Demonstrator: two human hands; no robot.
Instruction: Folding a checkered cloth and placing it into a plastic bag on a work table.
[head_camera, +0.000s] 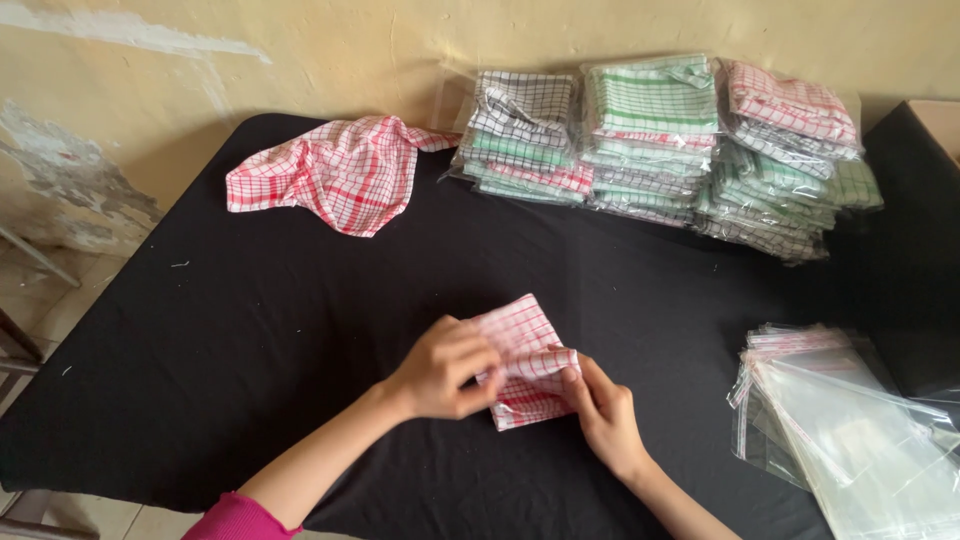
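The person is folding a red-and-white checked cloth (525, 362) near the front middle of the desk (250, 330), which is lying under a black cover. The left hand (445, 368) is curling over the cloth's left side, fingers closed on the fabric and pinning it down. The right hand (600, 405) is pinching the right edge between thumb and fingers, where one layer is doubling over another. The cloth is already looking like a small, thick packet, so the folding step seems to be nearing its end.

A loose cloth (335, 172) of the same pattern is lying crumpled at the back left. Along the back wall, stacks (660, 140) of folded cloths in clear bags are sitting side by side. At the front right, well apart from the hands, a pile of empty clear bags (845, 425) is lying flat.

Judging by this, the next move is calling for a flat, squared packet: edges lining up, layers pressed down so nothing springs open, and one hand keeping hold while the other is letting go.
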